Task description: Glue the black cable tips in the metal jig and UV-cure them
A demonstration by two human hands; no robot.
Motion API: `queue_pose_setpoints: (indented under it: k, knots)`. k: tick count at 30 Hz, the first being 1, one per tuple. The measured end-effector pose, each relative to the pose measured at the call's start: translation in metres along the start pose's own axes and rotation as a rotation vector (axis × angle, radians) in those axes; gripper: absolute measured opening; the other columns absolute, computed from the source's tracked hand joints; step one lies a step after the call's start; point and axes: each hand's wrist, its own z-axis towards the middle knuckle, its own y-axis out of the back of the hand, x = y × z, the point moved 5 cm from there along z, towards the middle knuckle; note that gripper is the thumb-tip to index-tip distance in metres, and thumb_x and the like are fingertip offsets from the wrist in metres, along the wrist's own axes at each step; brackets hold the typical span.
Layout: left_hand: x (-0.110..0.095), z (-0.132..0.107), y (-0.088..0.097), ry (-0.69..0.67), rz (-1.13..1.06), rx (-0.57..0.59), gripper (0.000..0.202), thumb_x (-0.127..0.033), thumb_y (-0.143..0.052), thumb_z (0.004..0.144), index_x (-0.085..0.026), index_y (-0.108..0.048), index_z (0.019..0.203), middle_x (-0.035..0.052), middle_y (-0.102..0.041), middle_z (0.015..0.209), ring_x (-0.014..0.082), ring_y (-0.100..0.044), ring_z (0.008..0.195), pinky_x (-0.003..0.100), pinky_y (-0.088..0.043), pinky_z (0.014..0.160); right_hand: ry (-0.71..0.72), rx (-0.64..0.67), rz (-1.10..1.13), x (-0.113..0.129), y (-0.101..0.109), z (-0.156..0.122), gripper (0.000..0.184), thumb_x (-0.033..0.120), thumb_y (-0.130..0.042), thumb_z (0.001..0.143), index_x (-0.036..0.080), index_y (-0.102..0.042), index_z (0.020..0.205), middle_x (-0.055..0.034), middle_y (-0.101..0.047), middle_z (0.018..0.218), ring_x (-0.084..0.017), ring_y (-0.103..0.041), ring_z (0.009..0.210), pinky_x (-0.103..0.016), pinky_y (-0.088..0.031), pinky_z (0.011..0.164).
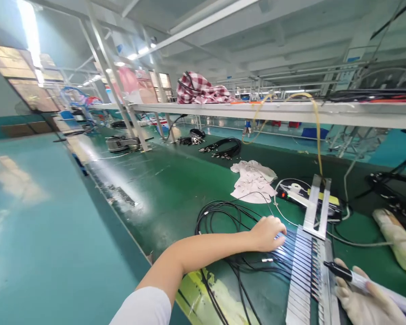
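Observation:
My left hand (268, 232) is bare, its fingers curled in over a row of thin black cables (280, 266); whether a cable is between the fingertips is hidden. The cables lie side by side across a slotted metal fixture (299, 275), and their ends show along its right side. More cable loops (219, 212) spread to the left of the fixture. In a pale glove, my right hand (362, 293) grips a marker pen (362, 280) with a white body. Its black end points left, close to the fixture's right rail.
A metal bracket (316, 207) stands at the fixture's far end, beside a black power box with a red light (284, 194). A pinkish cloth (253, 180) and cable bundles (223, 148) lie farther back. A white shelf (203, 108) runs above the green table (162, 194).

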Motion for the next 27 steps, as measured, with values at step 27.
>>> queue_pose_setpoints:
  k: [27]
  knots:
    - [0.025,0.106,-0.081,0.143,-0.079,0.053,0.019,-0.031,-0.052,0.097,-0.021,-0.066,0.104,0.0047,-0.069,0.104,0.019,-0.065,0.095,0.028,-0.05,0.082,0.208,-0.058,-0.098,-0.003,-0.054,-0.01,0.029,0.047,-0.063,0.092,0.022,-0.061,0.106,-0.0091,-0.074,0.11,-0.014,-0.063,0.067,-0.027,-0.051,0.062]
